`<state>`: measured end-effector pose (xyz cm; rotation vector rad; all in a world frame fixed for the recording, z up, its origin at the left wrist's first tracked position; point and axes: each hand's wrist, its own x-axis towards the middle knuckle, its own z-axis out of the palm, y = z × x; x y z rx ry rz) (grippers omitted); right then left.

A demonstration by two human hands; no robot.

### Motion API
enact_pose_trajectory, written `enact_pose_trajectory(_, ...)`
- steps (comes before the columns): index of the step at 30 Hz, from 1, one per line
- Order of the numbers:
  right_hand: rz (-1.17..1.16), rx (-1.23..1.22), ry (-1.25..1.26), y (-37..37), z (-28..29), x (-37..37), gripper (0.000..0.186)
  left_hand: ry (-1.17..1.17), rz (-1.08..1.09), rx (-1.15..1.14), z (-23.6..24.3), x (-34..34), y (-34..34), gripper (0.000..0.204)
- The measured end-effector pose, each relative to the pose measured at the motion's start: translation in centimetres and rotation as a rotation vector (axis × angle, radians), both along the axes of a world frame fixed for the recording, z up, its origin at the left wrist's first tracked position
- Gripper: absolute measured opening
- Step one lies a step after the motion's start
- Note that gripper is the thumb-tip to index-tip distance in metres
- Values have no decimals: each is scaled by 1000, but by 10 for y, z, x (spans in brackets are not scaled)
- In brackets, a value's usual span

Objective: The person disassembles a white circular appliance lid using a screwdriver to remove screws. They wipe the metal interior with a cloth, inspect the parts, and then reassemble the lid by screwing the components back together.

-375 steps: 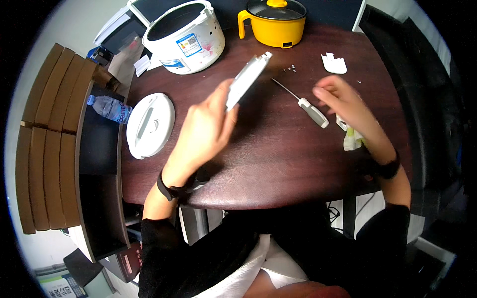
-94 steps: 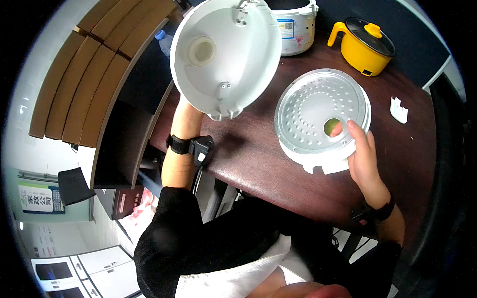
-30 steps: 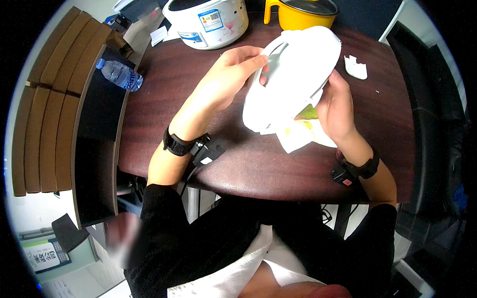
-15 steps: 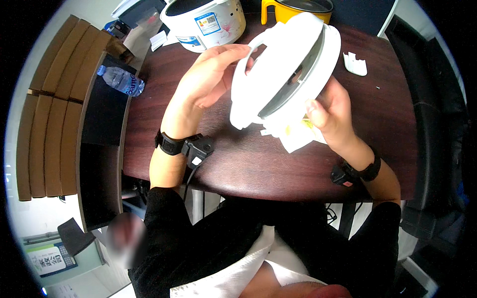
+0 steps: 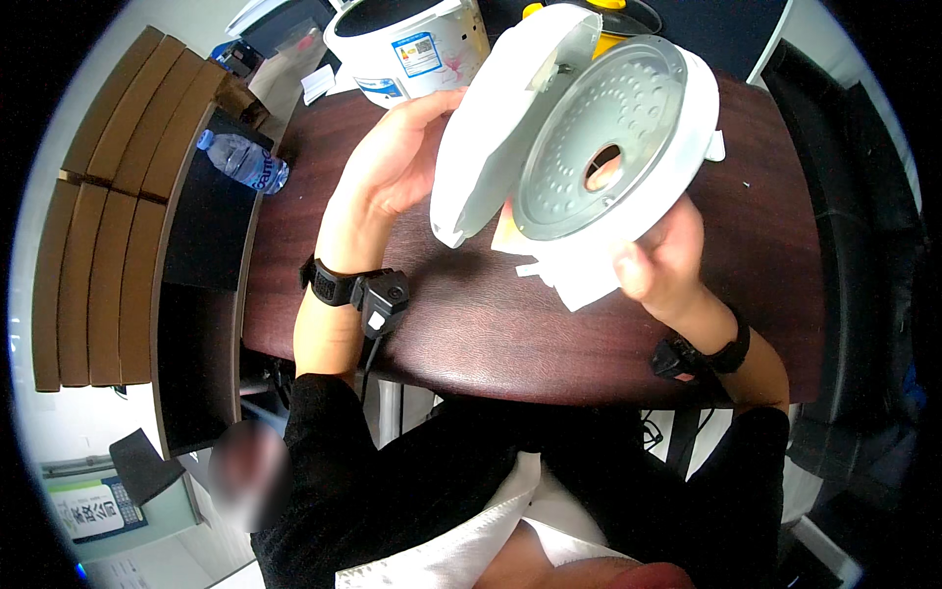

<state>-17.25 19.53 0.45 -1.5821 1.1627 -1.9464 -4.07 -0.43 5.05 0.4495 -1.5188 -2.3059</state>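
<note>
Above the table I hold a white rice cooker lid, spread into two parts. My left hand (image 5: 392,162) is closed on the outer cover (image 5: 471,147), its fingers hidden behind the shell. My right hand (image 5: 669,257) grips the lower rim of the inner lid part (image 5: 613,137), thumb in front. That part carries a dimpled grey metal plate with a round hole, through which something skin-coloured shows. A wide gap lies between the parts; whether they still join somewhere I cannot tell.
At the back stand the white rice cooker body (image 5: 417,49) and a yellow pot (image 5: 613,22), partly covered. White paper (image 5: 579,285) lies under the lid. A white plastic piece (image 5: 718,145) peeks out at right. A water bottle (image 5: 243,162) and brown boxes (image 5: 98,285) are at left.
The lid's two parts have swung further apart. The inner part has turned to show its metal plate and moved right; the cover has shifted left with my left hand.
</note>
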Motion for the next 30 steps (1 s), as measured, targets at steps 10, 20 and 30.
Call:
enact_pose_trajectory(10,207,286,-879,-1,19,-18,58,96,209,-27,1,3,8,35)
enact_pose_trajectory(20,360,431,-1045,-9,26,-23,56,208,104,-513,-9,-12,18,37)
enact_pose_trajectory(30,580,32,-809,-5,-7,-16,44,146,65,-526,-17,-17,36,39)
